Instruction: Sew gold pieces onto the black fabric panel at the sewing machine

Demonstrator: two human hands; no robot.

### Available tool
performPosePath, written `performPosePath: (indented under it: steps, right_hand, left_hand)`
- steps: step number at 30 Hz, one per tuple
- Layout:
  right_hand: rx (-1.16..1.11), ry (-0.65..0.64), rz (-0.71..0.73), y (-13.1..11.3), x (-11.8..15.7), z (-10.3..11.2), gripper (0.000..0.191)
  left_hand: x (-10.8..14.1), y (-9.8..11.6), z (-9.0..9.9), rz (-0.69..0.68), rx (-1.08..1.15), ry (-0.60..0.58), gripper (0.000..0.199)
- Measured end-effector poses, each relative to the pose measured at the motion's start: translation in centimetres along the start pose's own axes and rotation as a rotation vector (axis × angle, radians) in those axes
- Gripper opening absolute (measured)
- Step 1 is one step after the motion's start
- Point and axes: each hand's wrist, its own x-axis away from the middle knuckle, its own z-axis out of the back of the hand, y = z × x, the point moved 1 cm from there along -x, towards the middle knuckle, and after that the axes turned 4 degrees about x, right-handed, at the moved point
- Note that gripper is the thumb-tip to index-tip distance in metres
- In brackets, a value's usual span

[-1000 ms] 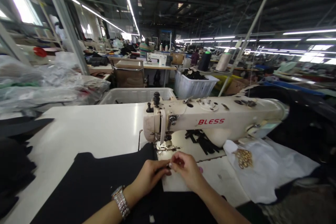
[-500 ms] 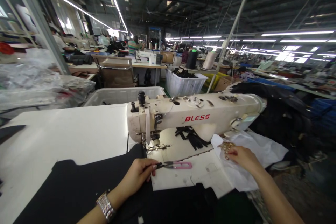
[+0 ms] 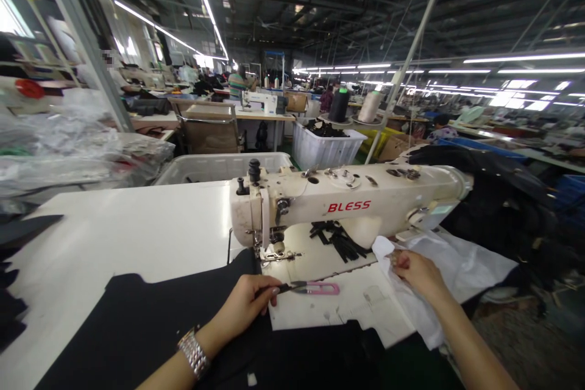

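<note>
My left hand (image 3: 256, 295) rests over a black fabric panel (image 3: 150, 311), its thumb and finger pinching a short black strip (image 3: 284, 287). The strip's end meets the dark blades of pink-handled thread snips (image 3: 322, 288), which lie on the sewing machine bed. At the right, my right hand (image 3: 418, 271) is closed at the fold of a white bag (image 3: 470, 262). A small metallic glint shows by its fingertips, but what they grip is mostly hidden. The sewing machine (image 3: 301, 195) marked BLESS stands just beyond both hands, the panel's corner near its presser foot (image 3: 265, 253).
Loose black strips (image 3: 340, 241) lie under the machine arm. Behind the white table (image 3: 150, 219) stand a white bin (image 3: 219, 164) and a crate (image 3: 326, 143) of black pieces. Thread cones (image 3: 338, 106) and a slanted pole rise behind the machine. Dark fabric (image 3: 503, 201) is heaped at right.
My right hand stays at the bag, whose fold now covers the gold-coloured metal rings seen before. The left hand keeps its pinch on the strip. The whole view has shifted slightly.
</note>
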Motion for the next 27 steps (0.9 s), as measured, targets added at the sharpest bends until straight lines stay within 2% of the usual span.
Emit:
performPosePath:
  steps: [6,12,15,19,27]
  right_hand:
    - [-0.044,0.017,-0.052,1.8,-0.8,0.6,0.005]
    - [-0.147,-0.099,-0.029,3.0,-1.3,0.5,0.034]
    - [-0.202,-0.105,0.000,2.9,-1.6,-0.3,0.023]
    - [-0.268,-0.070,-0.003,2.4,-1.6,-0.6,0.015]
    - [-0.383,0.124,-0.014,1.8,-1.1,0.9,0.017]
  left_hand:
    - [0.0,-0.1,0.1,0.014,0.010,0.000,0.032]
    - [-0.1,-0.1,0.0,0.009,0.019,-0.008,0.030]
    - [-0.1,0.0,0.0,0.014,0.016,-0.001,0.029]
    - [-0.1,0.3,0.1,0.027,0.018,0.000,0.029]
    - [-0.2,0.1,0.2,0.006,0.024,-0.009,0.031]
